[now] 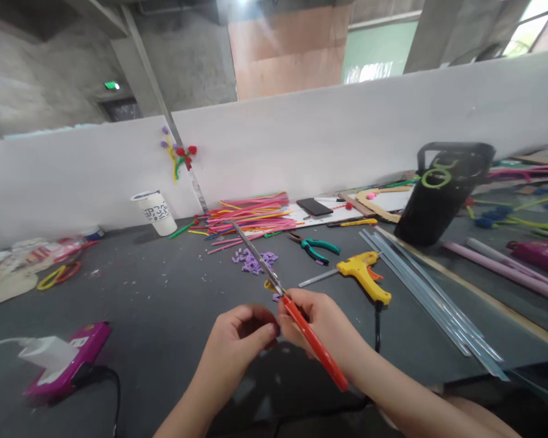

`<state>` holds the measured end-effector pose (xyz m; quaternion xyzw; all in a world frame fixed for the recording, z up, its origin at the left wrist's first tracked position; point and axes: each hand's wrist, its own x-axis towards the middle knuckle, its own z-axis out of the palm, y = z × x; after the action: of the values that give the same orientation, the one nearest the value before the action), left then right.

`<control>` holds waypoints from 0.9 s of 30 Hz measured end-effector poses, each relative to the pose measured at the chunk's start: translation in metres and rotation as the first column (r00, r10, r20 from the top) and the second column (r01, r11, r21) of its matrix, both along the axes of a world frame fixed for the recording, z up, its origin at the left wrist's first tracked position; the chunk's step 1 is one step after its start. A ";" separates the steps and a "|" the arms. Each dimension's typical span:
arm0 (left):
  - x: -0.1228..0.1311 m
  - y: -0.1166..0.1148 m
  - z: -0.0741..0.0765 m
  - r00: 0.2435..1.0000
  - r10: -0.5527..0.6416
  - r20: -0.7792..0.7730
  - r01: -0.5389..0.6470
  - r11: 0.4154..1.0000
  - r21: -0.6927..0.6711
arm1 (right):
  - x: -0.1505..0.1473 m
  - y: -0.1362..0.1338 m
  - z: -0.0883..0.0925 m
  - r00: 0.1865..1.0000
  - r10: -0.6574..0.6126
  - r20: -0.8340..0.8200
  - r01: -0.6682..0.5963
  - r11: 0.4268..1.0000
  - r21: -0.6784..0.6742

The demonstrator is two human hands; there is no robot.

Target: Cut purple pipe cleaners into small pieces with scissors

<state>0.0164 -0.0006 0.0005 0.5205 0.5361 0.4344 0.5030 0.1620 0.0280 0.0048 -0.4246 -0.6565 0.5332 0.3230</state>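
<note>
Red-handled scissors (314,342) are gripped in my right hand (322,322), their blades pointing up and to the left over the table. Close beside it, my left hand (242,334) has its thumb and fingers pinched together near the right fingertips; whatever it may hold is too small to make out. Just beyond the hands lies a pile of small purple pieces (252,260), partly crossed by the blades. A small yellowish item (269,285) shows behind the scissors, too blurred to identify.
A yellow glue gun (363,274), teal pliers (318,246) and clear glue sticks (438,298) lie to the right, near a black tumbler (442,194). Colourful pipe cleaners (251,216) and a white cup (158,214) stand behind. A purple power strip (70,362) sits at left.
</note>
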 end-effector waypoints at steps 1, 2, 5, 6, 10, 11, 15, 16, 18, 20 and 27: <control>0.000 0.000 -0.001 0.999 -0.005 -0.051 0.006 1.000 0.017 | -0.001 0.000 0.000 1.000 -0.005 -0.001 0.005 1.000 0.011; 0.000 -0.001 -0.001 0.995 -0.008 -0.103 0.012 0.999 0.039 | -0.001 0.000 -0.001 1.000 -0.014 -0.001 0.014 1.000 0.022; 0.002 -0.003 -0.002 0.973 0.006 -0.232 0.020 0.994 0.109 | -0.002 0.000 -0.002 0.999 -0.038 0.013 0.037 0.998 0.060; 0.003 -0.004 -0.002 0.966 0.012 -0.257 0.021 0.992 0.124 | -0.002 0.000 -0.003 0.999 -0.043 0.025 0.041 0.996 0.074; 0.005 -0.005 -0.001 0.964 0.013 -0.267 0.028 0.988 0.150 | -0.003 0.001 -0.005 0.996 -0.059 0.072 0.051 0.992 0.118; 0.005 -0.004 0.000 0.966 0.020 -0.257 0.020 0.988 0.154 | -0.003 0.001 -0.005 0.996 -0.054 0.072 0.045 0.991 0.125; -0.001 -0.003 0.002 0.993 0.093 -0.073 -0.082 0.986 0.147 | 0.001 0.001 -0.002 0.992 -0.026 0.121 -0.002 0.974 0.226; -0.004 -0.003 0.002 0.992 0.125 0.011 -0.125 0.982 0.140 | 0.003 0.000 0.000 0.983 -0.036 0.177 -0.012 0.964 0.267; -0.011 -0.002 0.004 0.964 0.198 0.177 -0.222 0.967 0.126 | 0.007 -0.003 0.002 0.948 -0.071 0.310 -0.044 0.936 0.349; -0.017 -0.001 0.006 0.917 0.252 0.311 -0.300 0.946 0.120 | 0.009 -0.006 0.002 0.900 -0.118 0.420 -0.083 0.899 0.430; -0.023 0.000 0.011 0.847 0.240 0.474 -0.350 0.923 0.158 | 0.013 -0.010 -0.011 0.780 -0.189 0.597 -0.240 0.790 0.564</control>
<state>-0.0067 -0.0007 0.0112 0.3739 0.4243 0.6758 0.4728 0.1745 0.0183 -0.0065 -0.4390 -0.8675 0.1240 0.1982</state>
